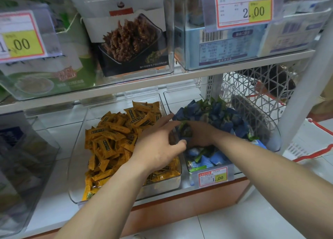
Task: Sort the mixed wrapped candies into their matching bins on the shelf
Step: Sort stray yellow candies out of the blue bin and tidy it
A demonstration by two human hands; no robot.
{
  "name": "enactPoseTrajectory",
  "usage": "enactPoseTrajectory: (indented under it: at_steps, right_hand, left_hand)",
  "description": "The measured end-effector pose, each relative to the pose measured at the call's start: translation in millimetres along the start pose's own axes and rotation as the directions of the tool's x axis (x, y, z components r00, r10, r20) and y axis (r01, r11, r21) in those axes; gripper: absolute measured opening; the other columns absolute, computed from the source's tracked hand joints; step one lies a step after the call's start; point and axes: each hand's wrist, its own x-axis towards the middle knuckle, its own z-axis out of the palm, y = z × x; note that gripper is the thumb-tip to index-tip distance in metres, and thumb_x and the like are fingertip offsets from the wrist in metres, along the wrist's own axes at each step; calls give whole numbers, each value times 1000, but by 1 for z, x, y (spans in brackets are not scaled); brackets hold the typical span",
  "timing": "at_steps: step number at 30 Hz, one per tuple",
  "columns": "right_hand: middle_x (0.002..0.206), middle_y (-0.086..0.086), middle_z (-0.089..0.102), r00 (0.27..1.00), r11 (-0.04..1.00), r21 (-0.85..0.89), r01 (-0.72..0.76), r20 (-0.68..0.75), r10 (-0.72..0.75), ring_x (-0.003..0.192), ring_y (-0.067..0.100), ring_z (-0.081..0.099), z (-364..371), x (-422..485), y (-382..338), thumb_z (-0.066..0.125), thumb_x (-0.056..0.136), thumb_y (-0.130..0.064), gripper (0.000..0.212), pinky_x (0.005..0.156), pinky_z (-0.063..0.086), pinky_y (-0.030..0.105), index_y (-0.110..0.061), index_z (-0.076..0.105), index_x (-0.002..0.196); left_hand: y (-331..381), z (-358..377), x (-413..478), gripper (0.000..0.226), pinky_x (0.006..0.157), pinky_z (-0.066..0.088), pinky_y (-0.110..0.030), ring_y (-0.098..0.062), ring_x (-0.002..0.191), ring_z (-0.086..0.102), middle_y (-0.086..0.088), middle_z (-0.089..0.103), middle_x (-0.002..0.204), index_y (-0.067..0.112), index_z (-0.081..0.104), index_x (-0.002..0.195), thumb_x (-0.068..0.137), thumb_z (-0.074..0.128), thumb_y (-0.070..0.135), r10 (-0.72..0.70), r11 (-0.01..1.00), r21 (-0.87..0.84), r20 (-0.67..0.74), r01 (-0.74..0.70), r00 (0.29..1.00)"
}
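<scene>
Orange candies [111,136]: a deep heap of orange-wrapped pieces with dark labels is seen in the left clear bin [76,152] on the lower shelf [59,139].
Blue candies [216,116]: dark blue and green wrapped pieces are piled high towards the back of the right clear bin [275,139], just beside the orange bin; paler blue wrappers are seen low at its front.
Left hand [158,141]: it is held over the wall shared by the two bins, palm down, with fingers stretched and spread towards the blue heap and the thumb pointed right. Nothing is seen gripped in it.
Right hand [201,135]: it is lowered into the right bin with its fingers curled round a few of the blue candies. The fingertips are partly hidden by the left hand and the wrappers.
Hands together: the left thumb is seen just beside the right hand; whether they touch cannot be told.
Price tag [213,178]: a red-bordered card with a yellow patch reading 1.00 is fixed to the front of the right bin.
Upper shelf [144,84]: clear bins with boxed goods are set on it, with two larger price cards [244,7] hung in front.
Mesh basket [252,87]: a white lattice basket is seen right of the blue bin.
</scene>
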Motion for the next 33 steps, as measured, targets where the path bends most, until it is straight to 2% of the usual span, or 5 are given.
enactPoseTrajectory:
  at_steps: [7, 12, 17, 25, 33]
  right_hand:
    - [111, 1, 68, 989, 916, 396, -67, -93, 112, 98, 20, 67, -42, -12, 19, 87, 70, -29, 56, 80, 55, 35, -18, 64, 119]
    - [145, 13, 42, 956, 978, -20, -205, -218, 196, 127, 34, 49, -65, -10, 26, 85, 72, -40, 101, 92, 46, 37, -22, 28, 153]
    - [116, 2, 54, 888, 908, -403, -115, -451, -88, 111, 30, 52, -48, -15, 9, 69, 83, -37, 36, 77, 50, 37, -26, 60, 116]
    - [78, -7, 56, 983, 866, -470, 172, 29, -179, 81, 19, 50, -19, -9, -7, 59, 91, -31, 11, 74, 51, 34, -39, 60, 83]
    - [90, -8, 70, 913, 962, 207, 177, -401, -82, 86, 10, 66, -57, -48, -9, 67, 93, -25, 5, 72, 49, 24, -26, 67, 88]
  left_hand:
    - [-4, -1, 0, 71, 96, 37, -21, -7, 137, 38, 29, 23, 154, 50, 44, 135, 69, 41, 75, 2, 999, -42, 12, -1, 1000]
    - [-4, -2, 1, 72, 101, 41, -27, -7, 137, 37, 29, 23, 154, 48, 45, 136, 69, 42, 75, 5, 999, -47, 25, -4, 1000]
    - [-4, -3, 1, 70, 104, 42, -30, -7, 138, 36, 29, 22, 155, 49, 45, 135, 70, 45, 74, 4, 998, -57, 30, -3, 1000]
    - [-4, -3, 0, 67, 105, 41, -30, -6, 138, 35, 29, 22, 154, 50, 45, 134, 72, 46, 74, -3, 998, -60, 23, 4, 1000]
    - [0, -6, 0, 69, 102, 37, -27, -11, 133, 39, 14, 43, 146, 39, 44, 139, 78, 51, 71, 39, 999, -20, -73, -40, 997]
